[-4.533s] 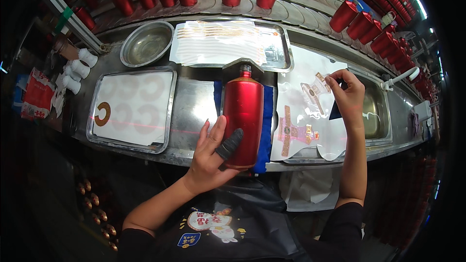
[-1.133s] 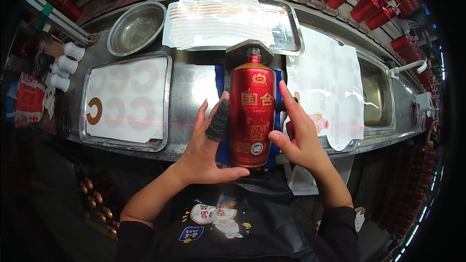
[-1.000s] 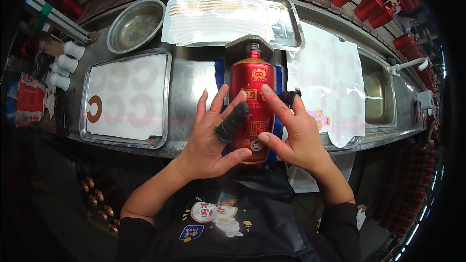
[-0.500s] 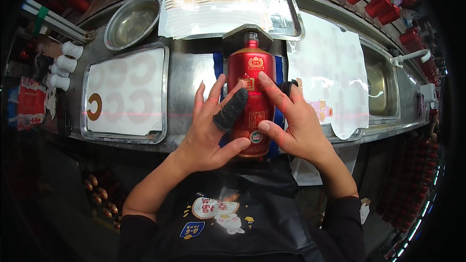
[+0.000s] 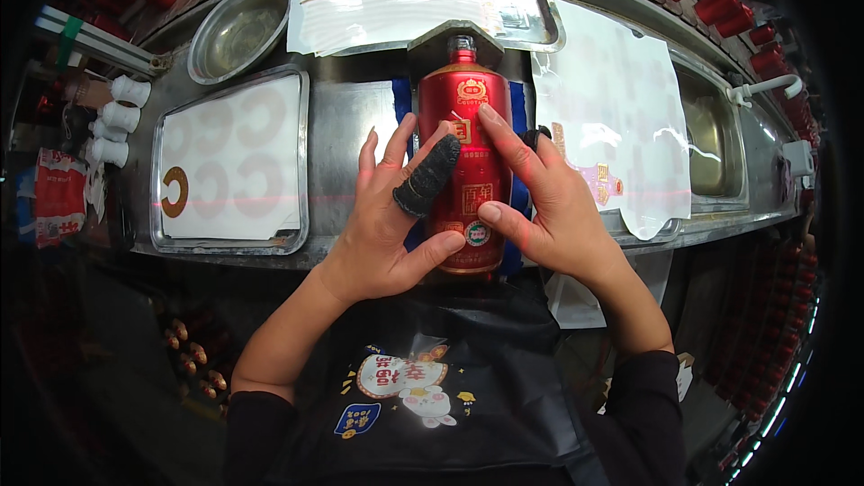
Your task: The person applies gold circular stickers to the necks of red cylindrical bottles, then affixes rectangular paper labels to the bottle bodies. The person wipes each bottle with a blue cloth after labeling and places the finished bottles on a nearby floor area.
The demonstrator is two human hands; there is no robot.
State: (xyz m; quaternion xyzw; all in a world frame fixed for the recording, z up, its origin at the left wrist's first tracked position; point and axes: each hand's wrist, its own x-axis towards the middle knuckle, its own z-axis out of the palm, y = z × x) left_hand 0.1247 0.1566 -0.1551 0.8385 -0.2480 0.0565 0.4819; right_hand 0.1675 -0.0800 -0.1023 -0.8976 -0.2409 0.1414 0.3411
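Observation:
A red bottle (image 5: 468,171) with gold labels lies on its back, its neck pointing away from me in a dark angled holder (image 5: 421,52). My left hand (image 5: 382,216) is spread along its left side, with a dark cover on one finger. The index fingertip touches the gold label (image 5: 462,133) near the bottle's middle, and the thumb is by the round green-and-white mark low down. My right hand (image 5: 562,216) lies over the right side with fingers apart, index tip on the upper body and thumb on the lower body. A dark band circles another right finger.
On the left, a metal tray (image 5: 304,162) holds a white sheet with a gold C-shaped decal (image 5: 175,193). Behind stand a steel bowl (image 5: 202,45) and a tray (image 5: 551,22) of sheets. To the right lie a backing sheet (image 5: 621,108) and a sink (image 5: 720,193) with a white faucet (image 5: 765,88).
The whole view has shifted slightly, so the bench and bottle sit a little higher in the picture. Both hands keep nearly the same place on the bottle.

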